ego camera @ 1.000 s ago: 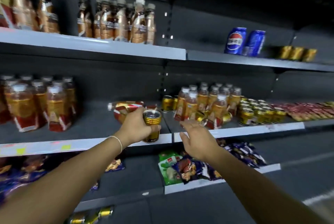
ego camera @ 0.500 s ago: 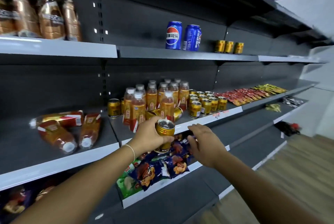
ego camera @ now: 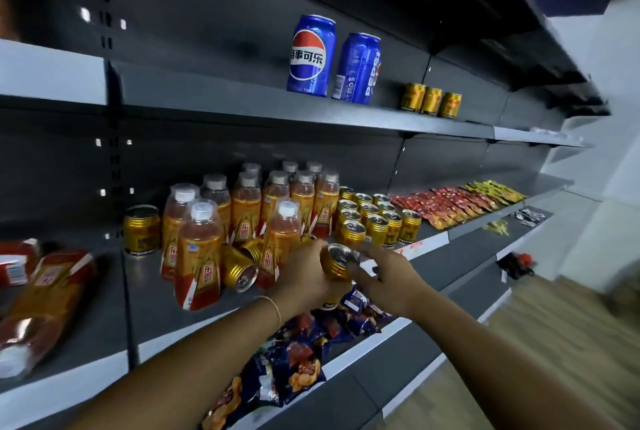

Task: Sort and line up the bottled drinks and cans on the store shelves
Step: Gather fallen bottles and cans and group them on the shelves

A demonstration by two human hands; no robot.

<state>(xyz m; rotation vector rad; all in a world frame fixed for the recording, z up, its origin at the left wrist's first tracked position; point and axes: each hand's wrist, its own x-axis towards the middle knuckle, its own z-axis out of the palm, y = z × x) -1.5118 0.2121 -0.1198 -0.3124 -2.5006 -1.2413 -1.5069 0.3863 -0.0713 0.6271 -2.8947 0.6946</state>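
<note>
The left hand (ego camera: 304,279) grips one gold can (ego camera: 337,265) with the fingers curled round its body, in front of the edge of the middle shelf (ego camera: 147,291). The can's long axis runs about from 12 to 6 o'clock, and the lid leans toward the camera, so the pull-tab face shows. The right hand (ego camera: 388,277) is at 3 o'clock of the can with bent fingers against its side. I cannot tell if it really pinches the can or only touches it. The block of gold cans (ego camera: 375,220), standing upright in rows on the same shelf, is near, at about 1 o'clock from the held can. The right hand is the nearer one to this block, so a passing of the can to it seems probable. At 9 o'clock of the left hand two more fallen cans (ego camera: 239,272) lie on their sides between the orange bottles (ego camera: 246,211); for them the left hand is nearer. Snack packets (ego camera: 294,353) are below the wrists, at 6 o'clock.
</note>
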